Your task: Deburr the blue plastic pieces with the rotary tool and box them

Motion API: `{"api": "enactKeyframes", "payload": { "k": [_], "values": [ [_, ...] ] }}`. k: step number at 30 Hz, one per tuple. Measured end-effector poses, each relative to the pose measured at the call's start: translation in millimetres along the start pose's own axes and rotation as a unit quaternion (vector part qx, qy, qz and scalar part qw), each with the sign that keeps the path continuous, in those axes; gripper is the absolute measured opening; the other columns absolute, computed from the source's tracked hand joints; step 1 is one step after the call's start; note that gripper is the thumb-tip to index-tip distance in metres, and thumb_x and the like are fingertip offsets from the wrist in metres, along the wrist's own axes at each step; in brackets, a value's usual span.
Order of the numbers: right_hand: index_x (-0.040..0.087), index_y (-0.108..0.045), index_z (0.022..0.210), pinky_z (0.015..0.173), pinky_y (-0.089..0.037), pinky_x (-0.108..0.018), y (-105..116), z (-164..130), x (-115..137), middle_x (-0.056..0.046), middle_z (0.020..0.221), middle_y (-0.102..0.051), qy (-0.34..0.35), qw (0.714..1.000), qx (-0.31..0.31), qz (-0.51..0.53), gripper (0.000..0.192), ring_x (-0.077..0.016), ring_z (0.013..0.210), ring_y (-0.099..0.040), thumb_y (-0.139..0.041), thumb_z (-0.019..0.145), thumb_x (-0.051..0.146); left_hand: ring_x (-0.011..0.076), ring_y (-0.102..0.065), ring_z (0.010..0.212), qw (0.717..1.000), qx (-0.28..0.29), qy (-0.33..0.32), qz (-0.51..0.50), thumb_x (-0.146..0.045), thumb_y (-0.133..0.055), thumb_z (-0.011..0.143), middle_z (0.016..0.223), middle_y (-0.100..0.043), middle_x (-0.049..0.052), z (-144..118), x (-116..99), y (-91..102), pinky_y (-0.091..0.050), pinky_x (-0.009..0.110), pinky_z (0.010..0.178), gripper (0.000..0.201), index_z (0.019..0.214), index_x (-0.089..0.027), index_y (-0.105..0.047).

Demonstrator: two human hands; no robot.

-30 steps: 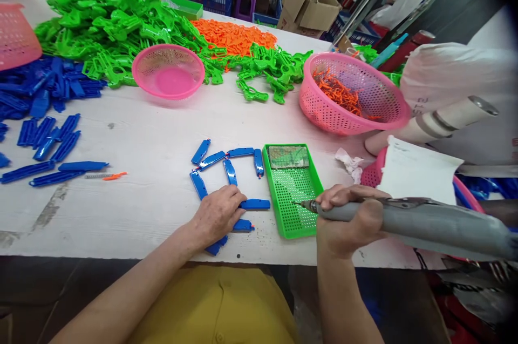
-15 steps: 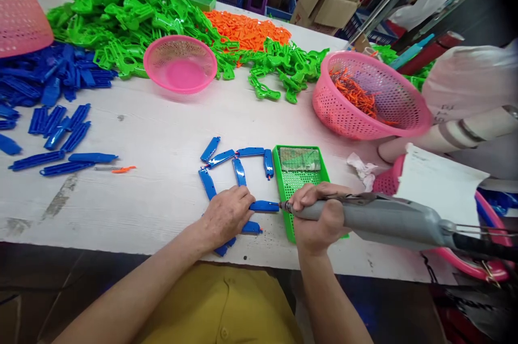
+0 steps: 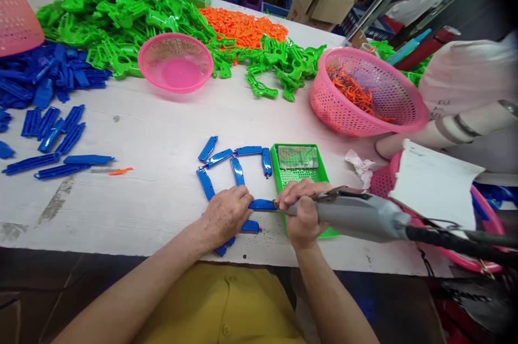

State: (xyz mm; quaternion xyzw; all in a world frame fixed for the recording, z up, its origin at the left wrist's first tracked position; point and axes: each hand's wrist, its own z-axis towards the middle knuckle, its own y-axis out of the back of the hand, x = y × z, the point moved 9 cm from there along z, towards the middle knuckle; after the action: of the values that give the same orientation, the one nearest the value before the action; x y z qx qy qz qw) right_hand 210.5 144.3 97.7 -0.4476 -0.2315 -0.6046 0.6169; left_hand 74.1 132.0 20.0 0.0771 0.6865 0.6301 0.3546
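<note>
My left hand (image 3: 229, 211) rests on the table with its fingers closed on a blue plastic piece (image 3: 262, 204). The piece lies flat, and its right end sticks out past my fingertips. Wrapped around a grey power screwdriver (image 3: 348, 214) is my right hand (image 3: 303, 209). The tool lies nearly level, its tip at the right end of the held piece. Whether the tip sits inside that end cannot be made out. Several more blue pieces (image 3: 238, 171), some with small orange ends, lie around my left hand. Under the right hand stands a green perforated tray (image 3: 297, 174) with a worn block (image 3: 298, 157).
A pink basket (image 3: 364, 117) with thin orange parts stands at right. Left of it are a pink bowl (image 3: 176, 63), green parts (image 3: 113, 14), orange parts (image 3: 243, 28) and blue parts (image 3: 60, 71). A spring and orange piece (image 3: 120, 171) lie at left.
The screwdriver and my right hand have moved slightly left, with the tip closer against the blue piece. My left hand stays in place. The whole view has shifted a little.
</note>
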Motion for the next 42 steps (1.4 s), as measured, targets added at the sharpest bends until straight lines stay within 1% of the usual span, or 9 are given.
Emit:
{"api": "enactKeyframes", "payload": {
  "k": [4,8,10,13,18,27,34,38,42],
  "values": [
    [0.023,-0.056,0.084,0.041,-0.044,-0.025,30,12,13,0.009,0.059,-0.052,-0.005,0.998,-0.068,0.011,0.017,-0.0087,0.041,-0.048,-0.060,0.089,0.038,0.0243,-0.066,0.094,1.000,-0.022,-0.014,-0.012,-0.016,-0.060,0.096,0.101,-0.065,0.007,-1,0,1.7,-0.057,0.038,0.080,0.008,0.104,-0.016,-0.062],
    [0.021,-0.055,0.077,0.037,-0.039,-0.025,77,22,38,0.009,0.055,-0.049,0.060,0.984,-0.160,-0.041,0.025,-0.0086,0.036,-0.044,-0.057,0.088,0.044,0.0245,-0.066,0.098,0.998,-0.049,-0.026,-0.034,-0.017,-0.059,0.097,0.105,-0.066,0.007,-3,0,4.6,-0.059,0.039,0.081,0.011,0.108,-0.018,-0.062],
    [0.021,-0.055,0.078,0.038,-0.038,-0.024,93,22,40,0.009,0.053,-0.048,0.065,0.978,-0.188,-0.065,0.023,-0.0088,0.037,-0.044,-0.058,0.085,0.043,0.0241,-0.067,0.096,0.997,-0.057,-0.028,-0.036,-0.017,-0.058,0.097,0.105,-0.067,0.007,-3,0,6.1,-0.059,0.039,0.080,0.013,0.110,-0.018,-0.062],
    [0.021,-0.054,0.079,0.040,-0.041,-0.024,106,20,31,0.010,0.052,-0.047,0.045,0.975,-0.205,-0.077,0.019,-0.0094,0.039,-0.045,-0.059,0.083,0.040,0.0235,-0.067,0.094,0.997,-0.064,-0.031,-0.038,-0.018,-0.058,0.098,0.105,-0.067,0.007,-4,1,8.0,-0.060,0.038,0.077,0.015,0.112,-0.017,-0.062],
    [0.022,-0.053,0.081,0.040,-0.042,-0.025,111,16,21,0.010,0.052,-0.047,0.048,0.970,-0.227,-0.067,0.019,-0.0101,0.039,-0.045,-0.057,0.083,0.041,0.0234,-0.067,0.093,0.995,-0.075,-0.037,-0.047,-0.019,-0.057,0.098,0.106,-0.067,0.007,-5,2,8.9,-0.060,0.039,0.077,0.015,0.113,-0.018,-0.061],
    [0.023,-0.055,0.080,0.041,-0.042,-0.027,110,17,15,0.009,0.052,-0.048,0.041,0.972,-0.221,-0.066,0.017,-0.0109,0.039,-0.045,-0.061,0.083,0.038,0.0227,-0.067,0.094,0.997,-0.060,-0.021,-0.053,-0.020,-0.055,0.099,0.107,-0.067,0.007,-4,3,8.1,-0.060,0.039,0.079,0.016,0.114,-0.019,-0.061],
    [0.022,-0.053,0.078,0.043,-0.044,-0.026,102,15,18,0.009,0.055,-0.048,0.056,0.973,-0.202,-0.095,0.017,-0.0100,0.041,-0.047,-0.059,0.085,0.036,0.0239,-0.067,0.097,0.995,-0.065,-0.012,-0.071,-0.020,-0.056,0.098,0.109,-0.065,0.008,-8,6,9.1,-0.059,0.040,0.081,0.023,0.121,-0.018,-0.055],
    [0.021,-0.053,0.077,0.044,-0.045,-0.026,99,18,17,0.009,0.054,-0.047,0.033,0.975,-0.197,-0.094,0.017,-0.0098,0.042,-0.047,-0.061,0.084,0.035,0.0228,-0.065,0.093,0.995,-0.053,-0.003,-0.081,-0.020,-0.054,0.099,0.104,-0.063,0.007,-8,8,6.3,-0.058,0.038,0.080,0.014,0.112,-0.018,-0.057],
    [0.022,-0.056,0.079,0.041,-0.041,-0.026,95,23,32,0.009,0.053,-0.047,0.046,0.977,-0.194,-0.078,0.018,-0.0098,0.039,-0.045,-0.059,0.084,0.039,0.0229,-0.064,0.091,0.996,-0.047,0.003,-0.080,-0.019,-0.056,0.098,0.102,-0.062,0.007,-7,8,4.4,-0.057,0.037,0.077,0.012,0.110,-0.018,-0.059]
  ]
}}
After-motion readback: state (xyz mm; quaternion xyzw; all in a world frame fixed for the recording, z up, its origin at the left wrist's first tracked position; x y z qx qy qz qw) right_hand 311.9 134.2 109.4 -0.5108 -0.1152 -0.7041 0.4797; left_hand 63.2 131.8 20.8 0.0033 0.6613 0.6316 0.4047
